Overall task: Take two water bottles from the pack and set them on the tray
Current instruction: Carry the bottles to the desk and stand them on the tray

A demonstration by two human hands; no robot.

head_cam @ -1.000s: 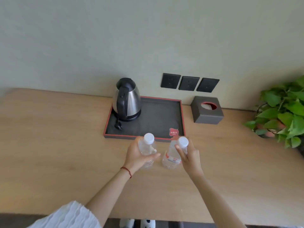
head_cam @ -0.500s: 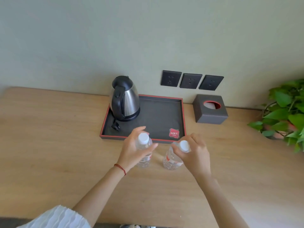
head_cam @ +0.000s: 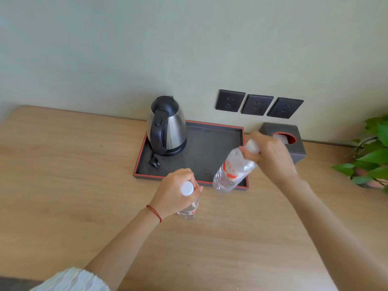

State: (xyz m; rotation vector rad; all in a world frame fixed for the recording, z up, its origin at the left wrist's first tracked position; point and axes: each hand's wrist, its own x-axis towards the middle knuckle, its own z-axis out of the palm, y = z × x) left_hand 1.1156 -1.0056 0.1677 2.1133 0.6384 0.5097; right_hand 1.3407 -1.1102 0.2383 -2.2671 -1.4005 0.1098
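Note:
A dark tray (head_cam: 212,152) with a red rim lies on the wooden table against the wall. My right hand (head_cam: 270,156) grips a clear water bottle (head_cam: 233,171) with a red label near its white cap, holding it tilted in the air over the tray's front right corner. My left hand (head_cam: 174,194) is closed around the neck of a second water bottle (head_cam: 188,211), which stands upright on the table just in front of the tray; its white cap (head_cam: 187,188) shows above my fingers. The bottle pack is out of view.
A steel kettle (head_cam: 168,127) with a black handle stands on the tray's left part, its plug (head_cam: 154,162) lying beside it. A dark tissue box (head_cam: 291,141) sits right of the tray, a green plant (head_cam: 371,156) at the far right. Three wall sockets (head_cam: 257,104) are behind.
My right hand has lifted its bottle off the table, tilted it and carried it up and right over the tray's front corner. The left hand and its bottle stay about where they were.

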